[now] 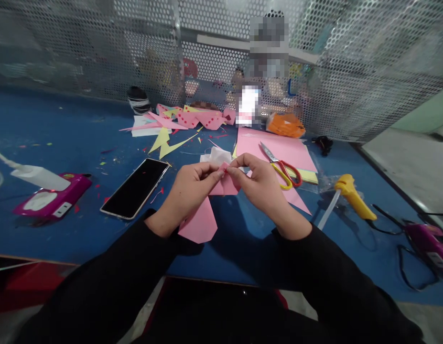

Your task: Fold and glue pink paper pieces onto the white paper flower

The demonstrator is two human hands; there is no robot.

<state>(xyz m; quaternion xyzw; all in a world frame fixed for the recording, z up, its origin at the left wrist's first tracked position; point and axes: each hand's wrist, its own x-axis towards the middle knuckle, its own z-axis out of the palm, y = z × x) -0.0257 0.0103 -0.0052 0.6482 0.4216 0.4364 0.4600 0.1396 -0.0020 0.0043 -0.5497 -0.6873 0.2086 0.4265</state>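
A folded piece of pink paper [224, 187] is pinched between my two hands over the middle of the blue table. My left hand [192, 191] grips its left side with thumb and forefinger. On the other side, my right hand [260, 186] pinches it near the top, the fingertips of both hands nearly touching. A small red spot shows at the fingertips, too small to name. Below my left hand is a longer pink paper piece [201, 224] with angled corners; whether it joins the held piece I cannot tell. Crumpled white paper [218, 155] lies just beyond my fingers.
Scissors [284, 169] with red and yellow handles rest on pink sheets [267, 145] at right. A yellow glue gun [353, 196] lies farther right. A phone [135, 187] and a purple power strip [52, 196] are at left. Paper scraps [174, 145] lie behind, before a perforated metal screen [214, 57].
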